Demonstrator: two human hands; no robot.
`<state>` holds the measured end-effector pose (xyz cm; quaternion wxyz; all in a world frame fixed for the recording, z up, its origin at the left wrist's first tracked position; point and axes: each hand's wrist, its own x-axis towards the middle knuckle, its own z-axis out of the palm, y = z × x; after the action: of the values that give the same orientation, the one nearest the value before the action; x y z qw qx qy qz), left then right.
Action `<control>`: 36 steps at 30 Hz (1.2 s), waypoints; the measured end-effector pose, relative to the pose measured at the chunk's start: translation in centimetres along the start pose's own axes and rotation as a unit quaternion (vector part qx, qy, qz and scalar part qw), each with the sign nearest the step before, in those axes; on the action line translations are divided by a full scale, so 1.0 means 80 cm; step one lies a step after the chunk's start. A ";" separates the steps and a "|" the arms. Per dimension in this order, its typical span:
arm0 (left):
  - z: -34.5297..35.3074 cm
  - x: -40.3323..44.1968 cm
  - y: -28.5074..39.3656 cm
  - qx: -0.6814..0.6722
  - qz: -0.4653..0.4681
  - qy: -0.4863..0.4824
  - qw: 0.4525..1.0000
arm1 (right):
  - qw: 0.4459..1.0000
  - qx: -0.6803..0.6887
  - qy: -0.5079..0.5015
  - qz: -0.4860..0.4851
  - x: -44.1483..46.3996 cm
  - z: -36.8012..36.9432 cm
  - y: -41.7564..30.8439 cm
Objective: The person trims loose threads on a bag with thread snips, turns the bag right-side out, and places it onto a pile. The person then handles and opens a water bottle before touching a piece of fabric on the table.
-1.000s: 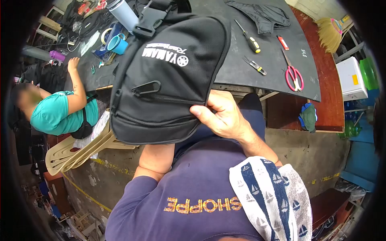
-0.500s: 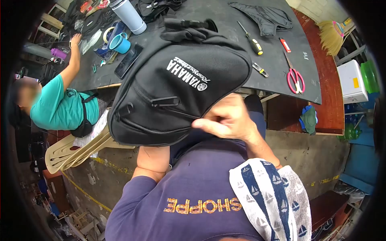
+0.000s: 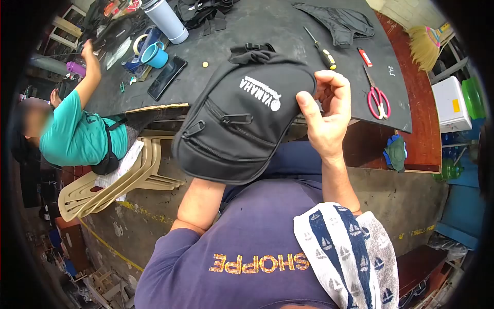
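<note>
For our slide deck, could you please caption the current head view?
Right hand at the edge of a black YAMAHA bag, left hand hidden behind it, before a dark worktable.

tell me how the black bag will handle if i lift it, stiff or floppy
The black bag will probably keep its outline, since its edging holds a smooth curve. The strap looks floppier, bunched at the top. It may be light for its size, as the front looks fairly flat.

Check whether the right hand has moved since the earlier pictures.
Yes: the right hand has shifted up and right in the view, closer to the scissors.
</note>
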<state>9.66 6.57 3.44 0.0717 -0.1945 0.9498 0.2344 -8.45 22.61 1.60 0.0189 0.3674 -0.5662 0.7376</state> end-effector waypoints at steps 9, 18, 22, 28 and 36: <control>0.055 0.016 -0.011 0.023 0.051 0.065 0.996 | 0.998 0.048 -0.043 0.021 0.015 0.005 0.008; 0.079 0.016 -0.034 0.039 0.137 0.183 0.973 | 0.936 0.250 -0.123 0.213 0.060 -0.030 0.034; 0.088 0.013 -0.031 -0.115 0.133 0.205 0.963 | 0.821 0.385 -0.249 0.340 0.066 -0.050 0.070; 0.081 0.017 -0.031 -0.180 0.104 0.167 0.964 | 0.816 0.349 -0.157 0.434 0.051 -0.048 0.047; 0.090 0.018 -0.031 -0.176 0.129 0.166 0.962 | 0.785 0.384 -0.183 0.451 0.050 -0.046 0.057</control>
<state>9.65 7.44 -4.25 -0.1530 -0.1161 0.9091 0.3696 -15.32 22.58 -0.19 -0.5623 0.1754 -0.3299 0.7377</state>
